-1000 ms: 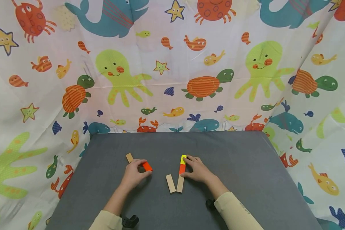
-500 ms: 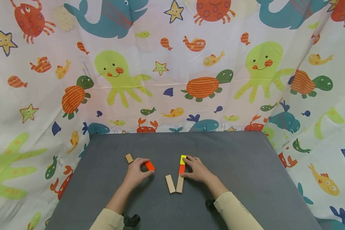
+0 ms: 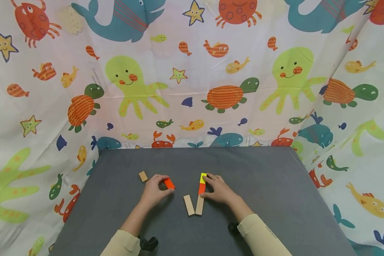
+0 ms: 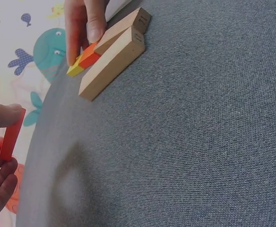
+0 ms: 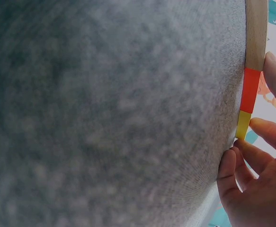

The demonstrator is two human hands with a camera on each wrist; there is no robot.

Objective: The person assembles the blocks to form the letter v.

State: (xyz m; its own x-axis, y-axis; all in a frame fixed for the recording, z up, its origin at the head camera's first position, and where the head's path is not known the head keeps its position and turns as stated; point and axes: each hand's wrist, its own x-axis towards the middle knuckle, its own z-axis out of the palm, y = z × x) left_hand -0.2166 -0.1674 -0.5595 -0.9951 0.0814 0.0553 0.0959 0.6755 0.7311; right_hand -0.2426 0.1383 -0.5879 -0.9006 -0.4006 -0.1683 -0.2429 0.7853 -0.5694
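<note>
My left hand [image 3: 153, 190] pinches a red block [image 3: 170, 183] between thumb and fingers; the left wrist view shows this block [image 4: 13, 135] tilted and raised off the grey cloth. My right hand [image 3: 221, 189] holds the side of a straight row: a yellow block [image 3: 203, 176] at the far end, another red block [image 3: 202, 188], then a long plain wooden block [image 3: 200, 205]. Its thumb lies where red meets wood, and its fingertips are at the yellow block [image 5: 243, 124]. A second long wooden block [image 3: 189, 205] slants beside the row, near ends close together.
A small wooden block [image 3: 143, 176] lies at the left, beyond my left hand. Grey cloth covers the table [image 3: 262, 177]. A curtain [image 3: 185, 71] printed with sea animals hangs behind and along the sides.
My left hand has moved a little to the right with the red block, away from the small wooden block. The right hand and the row have stayed put.
</note>
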